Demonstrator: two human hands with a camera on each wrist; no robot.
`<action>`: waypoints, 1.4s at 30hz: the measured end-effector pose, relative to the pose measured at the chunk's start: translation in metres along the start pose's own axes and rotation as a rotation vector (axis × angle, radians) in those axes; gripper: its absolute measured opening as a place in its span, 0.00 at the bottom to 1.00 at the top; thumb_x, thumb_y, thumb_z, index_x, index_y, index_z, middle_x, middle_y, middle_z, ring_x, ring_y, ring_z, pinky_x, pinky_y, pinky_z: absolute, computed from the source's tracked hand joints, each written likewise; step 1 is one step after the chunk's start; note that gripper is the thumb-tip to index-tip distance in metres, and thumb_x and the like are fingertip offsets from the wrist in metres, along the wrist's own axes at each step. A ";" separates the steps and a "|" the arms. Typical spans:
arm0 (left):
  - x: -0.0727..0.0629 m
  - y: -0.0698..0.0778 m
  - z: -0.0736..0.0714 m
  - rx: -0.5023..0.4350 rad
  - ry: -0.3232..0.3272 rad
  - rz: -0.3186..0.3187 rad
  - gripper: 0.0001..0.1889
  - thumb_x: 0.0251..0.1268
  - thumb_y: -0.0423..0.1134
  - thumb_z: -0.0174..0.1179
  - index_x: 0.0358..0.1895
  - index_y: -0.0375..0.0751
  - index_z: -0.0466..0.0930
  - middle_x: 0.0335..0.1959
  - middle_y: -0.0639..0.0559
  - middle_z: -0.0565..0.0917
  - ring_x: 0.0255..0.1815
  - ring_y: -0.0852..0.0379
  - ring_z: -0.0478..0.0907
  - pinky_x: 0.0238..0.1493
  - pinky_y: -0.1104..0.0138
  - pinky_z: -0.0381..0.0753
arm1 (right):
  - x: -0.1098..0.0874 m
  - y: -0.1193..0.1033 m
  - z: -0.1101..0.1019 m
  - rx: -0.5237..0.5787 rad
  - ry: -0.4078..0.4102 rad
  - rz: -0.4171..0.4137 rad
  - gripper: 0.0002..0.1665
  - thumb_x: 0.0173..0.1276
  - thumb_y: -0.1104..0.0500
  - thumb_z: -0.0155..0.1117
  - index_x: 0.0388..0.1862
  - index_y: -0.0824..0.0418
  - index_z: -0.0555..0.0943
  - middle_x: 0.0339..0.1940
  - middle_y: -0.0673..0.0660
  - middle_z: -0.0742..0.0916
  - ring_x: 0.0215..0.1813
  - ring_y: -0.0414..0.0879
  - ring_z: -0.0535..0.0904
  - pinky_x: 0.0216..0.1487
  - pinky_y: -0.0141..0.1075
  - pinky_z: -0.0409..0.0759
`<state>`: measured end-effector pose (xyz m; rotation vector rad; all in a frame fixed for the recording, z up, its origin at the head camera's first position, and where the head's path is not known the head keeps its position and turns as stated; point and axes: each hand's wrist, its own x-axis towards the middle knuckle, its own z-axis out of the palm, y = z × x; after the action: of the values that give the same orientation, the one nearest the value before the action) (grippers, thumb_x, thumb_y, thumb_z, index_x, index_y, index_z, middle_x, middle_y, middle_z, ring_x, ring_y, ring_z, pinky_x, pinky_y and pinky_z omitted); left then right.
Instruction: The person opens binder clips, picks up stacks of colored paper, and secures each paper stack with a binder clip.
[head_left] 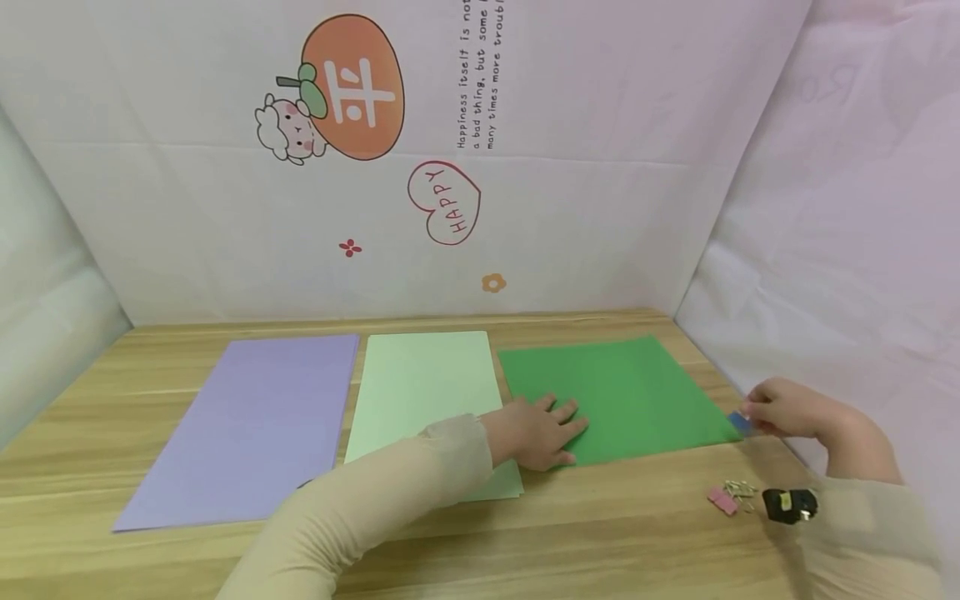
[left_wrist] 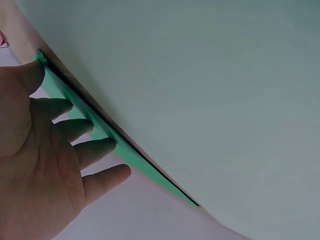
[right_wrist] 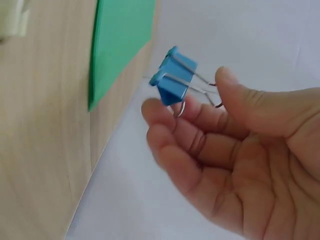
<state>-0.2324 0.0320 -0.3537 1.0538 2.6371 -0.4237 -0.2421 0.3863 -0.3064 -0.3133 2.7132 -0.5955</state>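
My left hand (head_left: 543, 433) lies palm down with spread fingers on the near left part of the green paper (head_left: 622, 400). In the left wrist view its fingers reach over the edge of this paper. Off the paper's right corner, my right hand (head_left: 795, 410) holds a blue binder clip (right_wrist: 177, 77). Thumb and fingers pinch the clip by its wire handles. The clip's body points toward the green paper; the right wrist view shows a gap between them, while in the head view they overlap.
Light green paper (head_left: 427, 375) lies under my left forearm, with purple paper (head_left: 262, 417) further left. Pink clips (head_left: 722, 500), gold-coloured clips (head_left: 742, 490) and a black object (head_left: 790, 505) sit near my right forearm. White cloth (head_left: 600, 208) hangs behind the wooden table (head_left: 600, 533).
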 end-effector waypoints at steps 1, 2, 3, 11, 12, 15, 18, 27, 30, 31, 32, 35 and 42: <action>-0.001 0.001 0.000 0.001 -0.001 0.000 0.34 0.76 0.65 0.35 0.81 0.67 0.39 0.83 0.63 0.42 0.83 0.53 0.45 0.77 0.49 0.61 | 0.000 -0.001 0.000 0.013 0.006 -0.002 0.18 0.79 0.66 0.45 0.28 0.66 0.75 0.18 0.48 0.71 0.20 0.35 0.64 0.27 0.30 0.68; -0.002 0.002 -0.001 0.002 -0.001 0.000 0.34 0.76 0.66 0.35 0.81 0.67 0.40 0.83 0.63 0.43 0.83 0.53 0.45 0.77 0.49 0.61 | 0.000 -0.002 -0.001 0.026 0.009 -0.003 0.17 0.79 0.66 0.44 0.32 0.69 0.76 0.19 0.48 0.72 0.21 0.35 0.64 0.28 0.30 0.69; -0.003 0.002 -0.002 0.003 -0.002 0.000 0.34 0.76 0.66 0.36 0.80 0.68 0.40 0.83 0.63 0.43 0.83 0.54 0.45 0.77 0.49 0.61 | 0.000 -0.004 -0.002 0.039 0.013 -0.006 0.16 0.80 0.65 0.44 0.35 0.71 0.77 0.20 0.49 0.72 0.22 0.36 0.65 0.28 0.30 0.70; -0.001 0.001 -0.012 -0.002 0.030 0.014 0.38 0.72 0.69 0.40 0.81 0.65 0.43 0.82 0.64 0.46 0.83 0.54 0.47 0.78 0.52 0.60 | 0.000 -0.014 -0.002 0.118 0.003 -0.105 0.21 0.81 0.62 0.45 0.56 0.81 0.72 0.38 0.54 0.80 0.37 0.32 0.73 0.40 0.32 0.80; 0.002 -0.001 -0.014 -0.005 0.044 0.012 0.38 0.72 0.68 0.41 0.81 0.64 0.43 0.82 0.63 0.47 0.83 0.53 0.47 0.78 0.52 0.60 | 0.000 -0.015 -0.002 0.126 -0.001 -0.121 0.21 0.81 0.61 0.45 0.57 0.81 0.71 0.42 0.56 0.81 0.40 0.31 0.75 0.43 0.33 0.82; 0.013 -0.007 -0.017 0.001 0.093 -0.013 0.38 0.73 0.67 0.42 0.81 0.62 0.45 0.82 0.61 0.48 0.83 0.51 0.46 0.78 0.50 0.59 | 0.001 -0.019 -0.001 0.157 -0.004 -0.143 0.24 0.82 0.58 0.44 0.60 0.81 0.68 0.49 0.60 0.81 0.45 0.30 0.77 0.49 0.35 0.83; 0.024 -0.015 -0.018 0.024 0.139 -0.050 0.36 0.74 0.66 0.43 0.80 0.61 0.48 0.82 0.59 0.49 0.84 0.50 0.43 0.79 0.48 0.56 | 0.003 -0.022 -0.001 0.182 -0.006 -0.161 0.25 0.83 0.58 0.43 0.61 0.81 0.67 0.50 0.61 0.81 0.45 0.30 0.77 0.50 0.36 0.84; 0.045 -0.034 -0.015 -0.104 0.201 -0.110 0.34 0.75 0.63 0.45 0.79 0.59 0.53 0.82 0.57 0.53 0.83 0.48 0.45 0.79 0.47 0.56 | 0.006 -0.027 0.000 0.189 -0.005 -0.168 0.24 0.82 0.60 0.44 0.62 0.82 0.66 0.53 0.65 0.81 0.47 0.31 0.77 0.51 0.37 0.83; 0.049 -0.036 -0.016 -0.139 0.205 -0.125 0.34 0.75 0.62 0.46 0.79 0.57 0.53 0.82 0.55 0.53 0.83 0.47 0.48 0.78 0.48 0.59 | 0.007 -0.028 0.000 0.190 -0.003 -0.177 0.25 0.82 0.60 0.43 0.62 0.82 0.66 0.55 0.67 0.81 0.52 0.39 0.80 0.52 0.39 0.84; 0.050 -0.036 -0.016 -0.142 0.207 -0.129 0.34 0.75 0.61 0.46 0.79 0.56 0.53 0.82 0.55 0.53 0.82 0.47 0.49 0.77 0.48 0.60 | 0.007 -0.028 0.000 0.188 -0.003 -0.181 0.25 0.83 0.59 0.43 0.63 0.82 0.65 0.56 0.69 0.81 0.54 0.44 0.81 0.53 0.40 0.84; 0.051 -0.036 -0.017 -0.141 0.207 -0.133 0.35 0.76 0.61 0.46 0.80 0.55 0.53 0.82 0.54 0.53 0.82 0.47 0.49 0.77 0.48 0.61 | 0.007 -0.028 0.000 0.187 -0.002 -0.184 0.26 0.83 0.59 0.43 0.64 0.82 0.65 0.57 0.71 0.80 0.56 0.50 0.81 0.54 0.41 0.84; 0.051 -0.035 -0.019 -0.139 0.203 -0.145 0.35 0.76 0.61 0.46 0.79 0.54 0.53 0.82 0.54 0.54 0.82 0.46 0.51 0.76 0.49 0.62 | 0.008 -0.029 0.000 0.186 0.000 -0.188 0.29 0.83 0.58 0.42 0.67 0.83 0.62 0.63 0.78 0.75 0.63 0.68 0.77 0.55 0.44 0.84; 0.052 -0.034 -0.024 -0.194 0.160 -0.228 0.38 0.71 0.64 0.51 0.79 0.56 0.55 0.81 0.54 0.57 0.80 0.48 0.55 0.76 0.51 0.64 | 0.011 -0.033 0.002 0.185 0.007 -0.187 0.29 0.82 0.58 0.45 0.68 0.83 0.63 0.65 0.78 0.75 0.62 0.59 0.80 0.55 0.40 0.84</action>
<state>-0.2961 0.0491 -0.3438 0.7599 2.8830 -0.1274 -0.2474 0.3536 -0.2966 -0.5210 2.6278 -0.8938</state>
